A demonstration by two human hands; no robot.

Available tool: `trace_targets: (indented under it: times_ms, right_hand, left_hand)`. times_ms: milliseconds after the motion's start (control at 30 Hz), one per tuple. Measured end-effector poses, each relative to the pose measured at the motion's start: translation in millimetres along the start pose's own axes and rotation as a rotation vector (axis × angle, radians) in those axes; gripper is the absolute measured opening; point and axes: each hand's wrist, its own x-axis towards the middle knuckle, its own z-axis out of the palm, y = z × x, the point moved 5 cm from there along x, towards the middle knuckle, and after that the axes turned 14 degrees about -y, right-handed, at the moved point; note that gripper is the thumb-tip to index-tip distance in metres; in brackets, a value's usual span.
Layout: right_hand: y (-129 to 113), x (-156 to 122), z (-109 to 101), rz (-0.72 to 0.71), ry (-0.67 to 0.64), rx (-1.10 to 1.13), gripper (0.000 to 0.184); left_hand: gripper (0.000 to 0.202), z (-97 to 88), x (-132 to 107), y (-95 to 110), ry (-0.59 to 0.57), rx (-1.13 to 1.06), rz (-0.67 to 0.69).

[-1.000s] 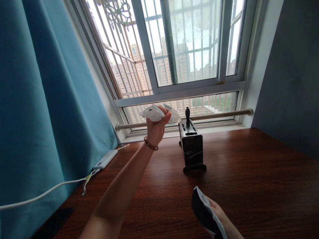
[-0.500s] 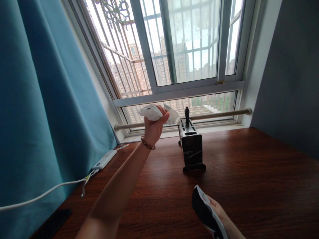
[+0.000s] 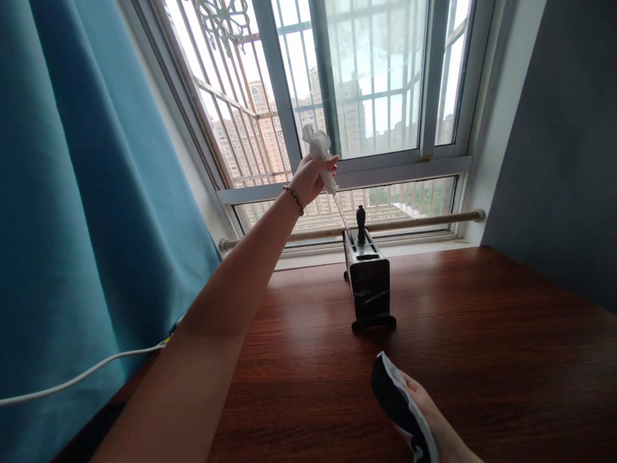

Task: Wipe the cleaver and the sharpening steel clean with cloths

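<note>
My left hand [image 3: 312, 177], with a beaded bracelet at the wrist, is closed around a knife's handle wrapped in crumpled white tissue [image 3: 318, 143]. The knife blade [image 3: 340, 211] shows edge-on as a thin line, slanting down to the left slot of a black knife block [image 3: 370, 289]. How deep the tip sits I cannot tell. Another knife's dark handle [image 3: 361, 224] stands upright in the block. At the lower right, my right hand [image 3: 421, 402] is closed on a flat, soft black-and-white packet [image 3: 399, 399], its exact kind unclear.
The knife block stands on a reddish-brown wooden table [image 3: 482, 347] before a barred window. Behind the block runs a horizontal rail [image 3: 424, 220]. A blue curtain [image 3: 96, 193] hangs at left, with a white cable [image 3: 81, 374] in front of it.
My left hand has risen and moved slightly right, turning the knife from lying sideways to pointing down at the block's slot. My right hand with the packet has hardly moved.
</note>
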Motion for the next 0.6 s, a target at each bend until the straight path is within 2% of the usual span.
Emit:
trace_targets:
  times_ms: [200, 333, 467, 600]
  right_hand:
    - [10.9, 15.8, -31.5, -0.083, 0.080, -0.005, 0.045]
    - [14.3, 22.8, -39.1, -0.125, 0.095, 0.039, 0.043]
    - [7.3, 20.9, -32.7, -0.126, 0.102, 0.047, 0.046]
    - [-6.4, 7.2, -14.3, -0.081, 0.122, 0.045, 0.041]
  left_hand:
    - [0.017, -13.8, 25.5, -14.4, 0.055, 0.015, -0.106]
    - [0.018, -10.3, 32.7, -19.2, 0.053, 0.051, -0.147]
    - [0.016, 3.4, 36.3, -28.8, 0.025, 0.096, -0.206]
    - [0.011, 13.9, 28.8, -51.0, -0.034, 0.164, -0.272]
